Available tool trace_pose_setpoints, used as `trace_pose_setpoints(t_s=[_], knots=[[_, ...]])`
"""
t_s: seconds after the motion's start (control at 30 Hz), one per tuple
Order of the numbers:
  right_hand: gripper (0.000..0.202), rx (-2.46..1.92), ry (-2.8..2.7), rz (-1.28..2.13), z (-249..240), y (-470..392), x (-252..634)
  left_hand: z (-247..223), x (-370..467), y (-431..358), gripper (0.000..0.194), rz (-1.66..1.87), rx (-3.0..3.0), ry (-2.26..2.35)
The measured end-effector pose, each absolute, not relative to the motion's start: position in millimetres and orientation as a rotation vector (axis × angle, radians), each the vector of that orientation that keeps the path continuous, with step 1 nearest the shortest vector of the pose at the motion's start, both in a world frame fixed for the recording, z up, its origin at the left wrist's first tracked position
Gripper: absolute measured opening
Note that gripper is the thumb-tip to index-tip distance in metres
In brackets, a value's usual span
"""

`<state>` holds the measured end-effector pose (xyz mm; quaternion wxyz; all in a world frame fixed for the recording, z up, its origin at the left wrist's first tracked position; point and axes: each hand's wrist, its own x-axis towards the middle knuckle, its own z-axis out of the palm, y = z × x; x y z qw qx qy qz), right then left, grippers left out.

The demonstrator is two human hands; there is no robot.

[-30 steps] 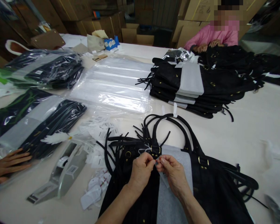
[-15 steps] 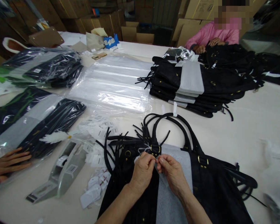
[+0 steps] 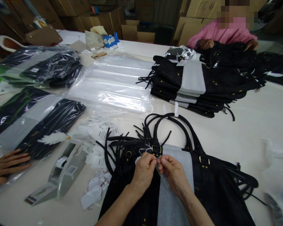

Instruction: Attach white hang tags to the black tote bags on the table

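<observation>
A black handbag (image 3: 217, 185) with fringe cords and gold rings lies in front of me, a grey wrap strip (image 3: 175, 204) across its middle. Its handles (image 3: 188, 128) arch away from me, with a white wrap on one. My left hand (image 3: 145, 168) is closed in a pinch beside a handle's gold ring, where a thin white string (image 3: 145, 149) loops out above the fingers. My right hand (image 3: 172, 171) pinches close to the left fingertips. A small translucent piece (image 3: 164, 179) hangs under its fingers. What exactly lies between the fingertips is mostly hidden.
Left of the bag are a tape dispenser (image 3: 66, 172), white tags (image 3: 91, 196) and a plastic-wrapped bag (image 3: 35, 122), with another person's hand (image 3: 9, 166) on it. Clear plastic bags (image 3: 113, 84) and stacked black bags (image 3: 193, 81) lie beyond. A person in pink (image 3: 207, 34) handles bags.
My hands stay pinched together at nearly the same spot. The person in pink has moved their hands apart on the black bag. The view has shifted slightly.
</observation>
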<state>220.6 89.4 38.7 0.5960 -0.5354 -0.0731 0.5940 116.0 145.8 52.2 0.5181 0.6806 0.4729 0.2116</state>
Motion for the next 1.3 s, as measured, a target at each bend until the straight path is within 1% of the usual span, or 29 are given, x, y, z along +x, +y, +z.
trace_pose_setpoints(t_s=[0.33,0.67,0.93,1.3], knots=[[0.023,-1.212,-0.147,1.418,39,90,220,48,117,145,0.017,0.520,1.594,1.124],[0.023,-1.250,-0.139,1.423,34,88,218,44,110,145,0.019,0.450,1.744,1.017],[0.025,-1.315,-0.186,1.367,29,91,215,35,114,142,0.019,0.474,1.753,1.119],[0.028,-1.418,-0.245,1.224,22,90,207,36,123,141,0.020,0.377,1.701,1.288]])
